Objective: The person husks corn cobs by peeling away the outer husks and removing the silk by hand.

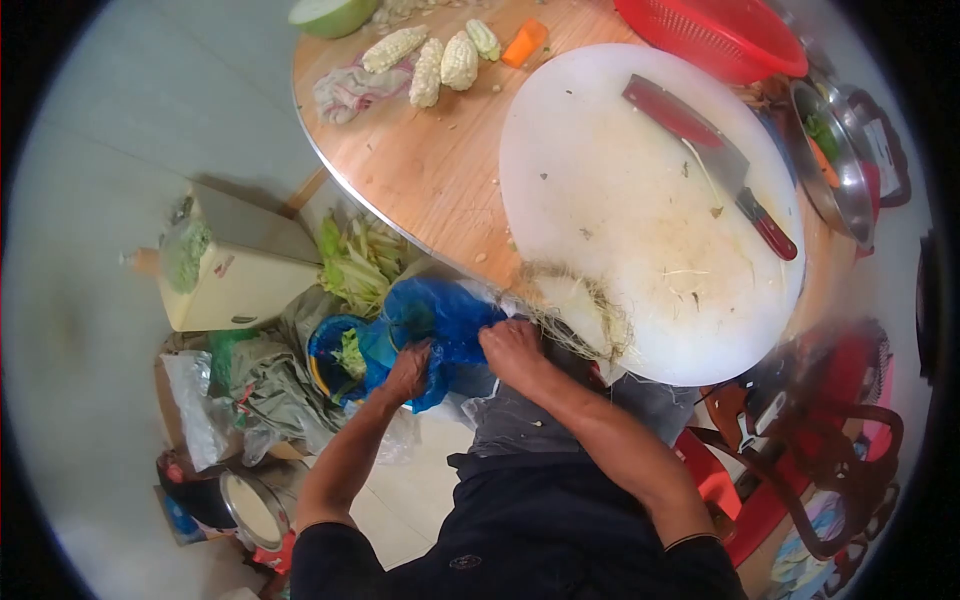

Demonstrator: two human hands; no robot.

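Observation:
A blue plastic bag (455, 310) is stretched between my two hands, below the edge of the round table. My left hand (408, 370) grips the bag's near left side with curled fingers. At its right edge my right hand (512, 348) is closed on the plastic, close to the table rim. A tangle of pale stringy roots or fibres (575, 310) lies just above my right hand, at the edge of the white cutting board (640, 240). Beside my left hand stands a blue-lined bucket (325, 345) with green scraps in it. The bag's contents are mostly hidden.
A cleaver (715, 145) rests on the board. Several white corn cobs (428, 72), a carrot piece (525, 43) and a cloth (350, 92) lie on the wooden table (430, 170). Around it are a red basket (715, 35), metal bowl (835, 165), cream bin (240, 270) and leafy husks (360, 265).

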